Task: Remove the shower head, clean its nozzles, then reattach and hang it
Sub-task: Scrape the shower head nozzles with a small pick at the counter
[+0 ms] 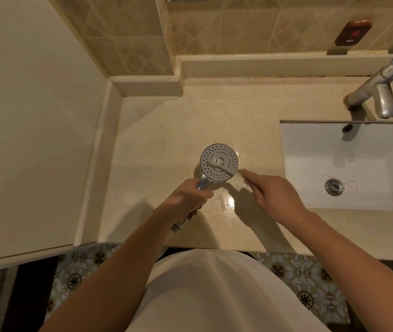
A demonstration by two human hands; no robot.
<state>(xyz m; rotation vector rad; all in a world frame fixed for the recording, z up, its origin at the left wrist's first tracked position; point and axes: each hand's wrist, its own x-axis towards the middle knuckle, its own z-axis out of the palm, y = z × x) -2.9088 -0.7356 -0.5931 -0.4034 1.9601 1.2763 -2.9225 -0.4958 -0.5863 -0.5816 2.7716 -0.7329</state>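
Left hand [188,197] grips a detached shower head [219,163] by its handle, face up over a wet countertop [166,130], while right hand [272,192] holds a white brush [221,167] across its nozzles.

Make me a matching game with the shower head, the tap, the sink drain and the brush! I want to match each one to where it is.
Things:
1. shower head
2. tap
3. sink drain
4. white brush

Places:
A. at the bottom of the white basin
B. lying across the nozzles, held by the right hand
C. on the counter behind the basin
D. face up, handle gripped by the left hand

Pairs: 1-D, 2-C, 3-A, 4-B
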